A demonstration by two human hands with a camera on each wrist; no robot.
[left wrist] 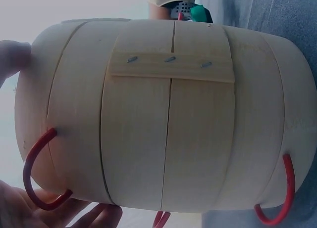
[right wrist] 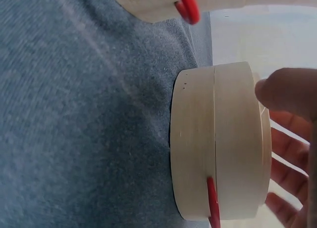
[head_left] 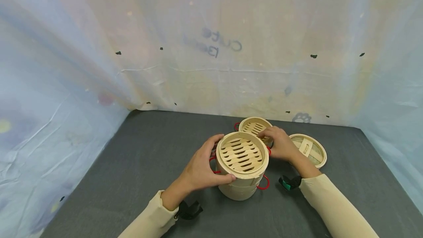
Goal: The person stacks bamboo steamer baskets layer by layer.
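Note:
A stack of bamboo steamer baskets (head_left: 240,186) with red loop handles stands upright on the dark table. My left hand (head_left: 201,168) holds its top basket (head_left: 242,153), thumb on the near side and fingers around the left and far sides. In the left wrist view, the stacked baskets (left wrist: 168,124) fill most of the picture. Behind the stack sits another bamboo steamer basket (head_left: 253,125) with a slatted inside. Over its right side is my right hand (head_left: 279,143). The right wrist view has the thumb and spread fingers beside the rim of this basket (right wrist: 218,144).
A round bamboo lid (head_left: 318,153) with a crossbar lies to the right of the back basket, behind my right forearm. The dark grey tabletop (head_left: 132,179) meets pale patterned curtains (head_left: 211,87) at the back and sides.

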